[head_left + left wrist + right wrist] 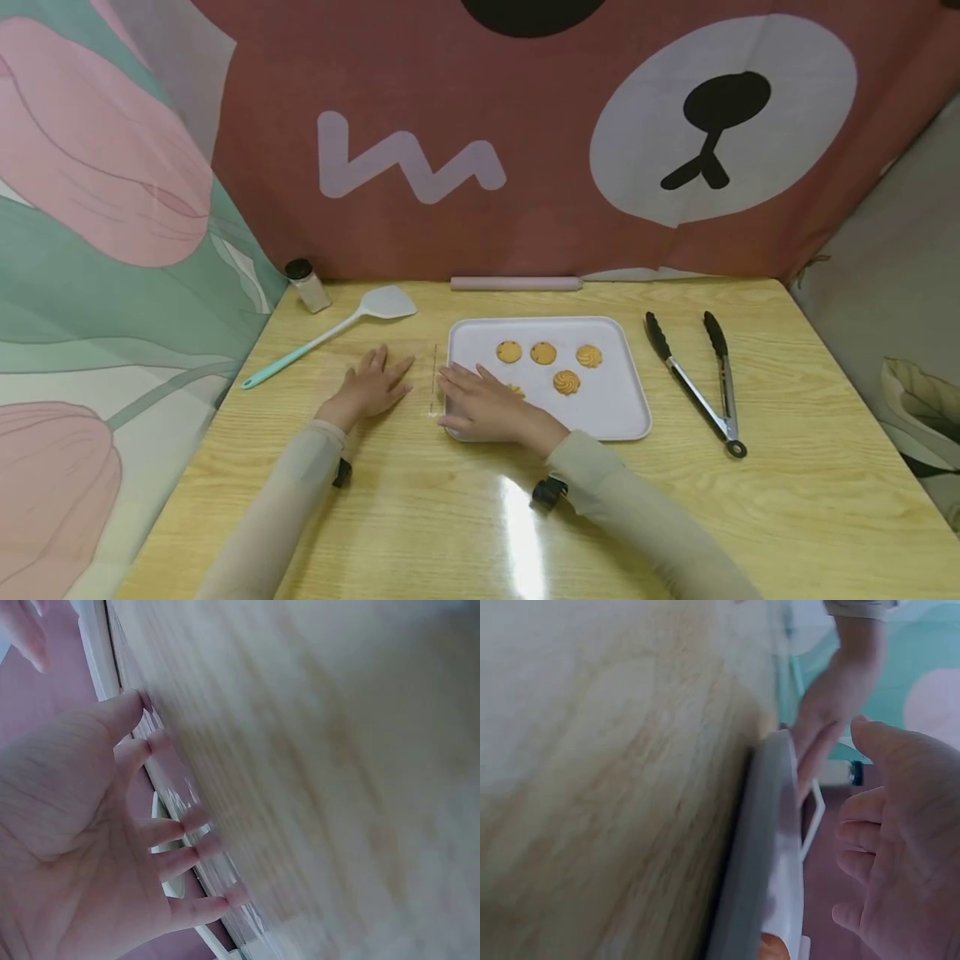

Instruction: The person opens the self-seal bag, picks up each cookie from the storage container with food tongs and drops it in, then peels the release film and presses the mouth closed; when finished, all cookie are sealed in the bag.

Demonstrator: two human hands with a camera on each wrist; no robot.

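My left hand (369, 388) is palm down with spread fingers, its fingertips resting on the tabletop just left of the tray. Close to them runs a thin, shiny edge of something transparent (433, 380); its kind is unclear. My right hand (487, 406) hovers over the left part of a white rectangular tray (626, 408), fingers extended and holding nothing. Several cookies lie on the tray, including a round cookie (509, 352) and a swirled cookie (566, 382). Another cookie (515, 390) is partly covered by my right hand.
A spatula (386, 302) with a mint handle lies at the back left, beside a black-capped jar (308, 286). Spread tongs (697, 387) rest right of the tray. A pale pink roll (516, 284) lies along the back edge, against the printed cloth (540, 217).
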